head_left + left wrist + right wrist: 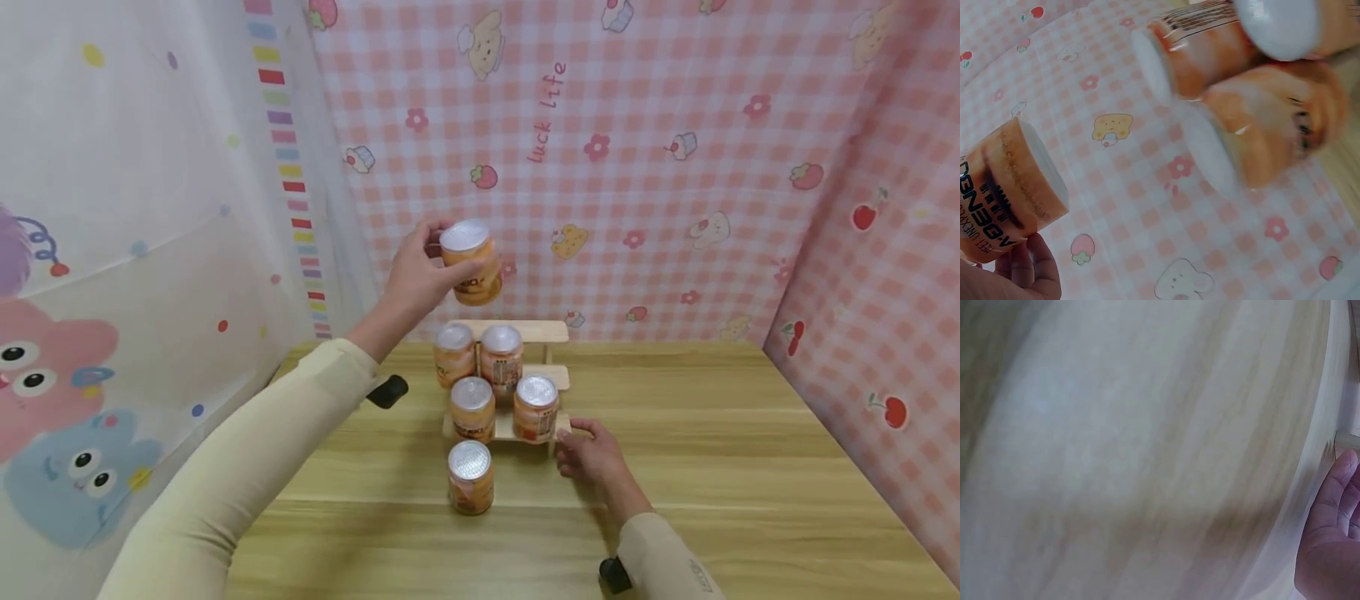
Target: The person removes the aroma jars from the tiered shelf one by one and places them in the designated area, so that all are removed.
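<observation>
My left hand [423, 271] grips an orange can [480, 271] with a silver lid, holding it up above a small tiered wooden rack [546, 332]. The left wrist view shows the fingers round the lower part of this can [1013, 194], black lettering on its side. Two similar cans, one at the left [453, 358] and one beside it [501, 360], stand on the middle tier. On the bottom tier are a left can [472, 410] and a right can [536, 410]. My right hand [596, 458] pinches the right end of the bottom shelf, fingertips [1346, 464] at the wood.
One more orange can [471, 479] stands upright on the wood-grain table [712, 467], in front of the rack. A pink checked cloth [645, 108] hangs behind the table, and a white patterned sheet [150, 275] hangs at the left.
</observation>
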Motion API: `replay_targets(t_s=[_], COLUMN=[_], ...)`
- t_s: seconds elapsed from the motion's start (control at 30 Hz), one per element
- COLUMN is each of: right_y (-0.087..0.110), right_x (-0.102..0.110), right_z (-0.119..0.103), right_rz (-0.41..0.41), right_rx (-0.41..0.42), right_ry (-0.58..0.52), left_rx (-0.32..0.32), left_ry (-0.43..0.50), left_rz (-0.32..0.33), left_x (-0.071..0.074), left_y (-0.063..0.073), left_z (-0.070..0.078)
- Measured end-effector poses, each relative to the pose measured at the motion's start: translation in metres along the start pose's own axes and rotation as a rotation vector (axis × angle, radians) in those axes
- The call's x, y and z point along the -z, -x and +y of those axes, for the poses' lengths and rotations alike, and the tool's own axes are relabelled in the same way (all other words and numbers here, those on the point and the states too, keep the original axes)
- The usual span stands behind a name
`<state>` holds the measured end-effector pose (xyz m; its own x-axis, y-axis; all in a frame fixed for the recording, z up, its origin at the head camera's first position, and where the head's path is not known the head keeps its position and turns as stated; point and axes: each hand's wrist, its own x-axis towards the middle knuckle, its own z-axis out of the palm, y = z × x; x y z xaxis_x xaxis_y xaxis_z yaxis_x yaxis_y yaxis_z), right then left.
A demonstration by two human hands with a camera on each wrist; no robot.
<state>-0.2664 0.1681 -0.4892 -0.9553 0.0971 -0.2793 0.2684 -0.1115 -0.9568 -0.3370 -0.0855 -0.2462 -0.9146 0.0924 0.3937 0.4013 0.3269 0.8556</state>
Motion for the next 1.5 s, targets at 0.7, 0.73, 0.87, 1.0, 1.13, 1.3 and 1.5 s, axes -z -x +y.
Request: replay_targets(t_s=[0.7,0.73,0.87,1.0,1.13,1.3,1.5], right_y=[-0.003,-0.003,-0.003,-0.004,-0.005,-0.004,-0.003], right_x=[0.002,0.002,0.001,0.000,-0.001,0.000,0.000], right_z=[-0.005,-0.006,-0.006,-0.004,-0.005,-0.005,-0.005], right_rz=[-0.018,-0.018,-0.017,-0.018,-0.021,-0.023,-0.018], right_rx=[-0.062,-0.061,-0.059,-0.054,-0.051,-0.057,-0.056], right_ry=[0.038,0.035,0.031,0.019,0.014,0.019,0.022], left_rx=[-0.009,-0.005,0.024,0.075,0.116,0.148,0.140], left_ry=[-0.024,-0.031,-0.057,-0.054,-0.047,-0.046,-0.046], left_rz=[-0.120,-0.122,-0.122,-0.116,-0.116,-0.136,-0.177], left_x=[0.062,0.061,0.059,0.055,0.048,0.036,0.023], left_y=[0.107,0.110,0.126,0.142,0.155,0.169,0.181], left_z=[-0.070,-0.076,-0.102,-0.127,-0.147,-0.167,-0.182])
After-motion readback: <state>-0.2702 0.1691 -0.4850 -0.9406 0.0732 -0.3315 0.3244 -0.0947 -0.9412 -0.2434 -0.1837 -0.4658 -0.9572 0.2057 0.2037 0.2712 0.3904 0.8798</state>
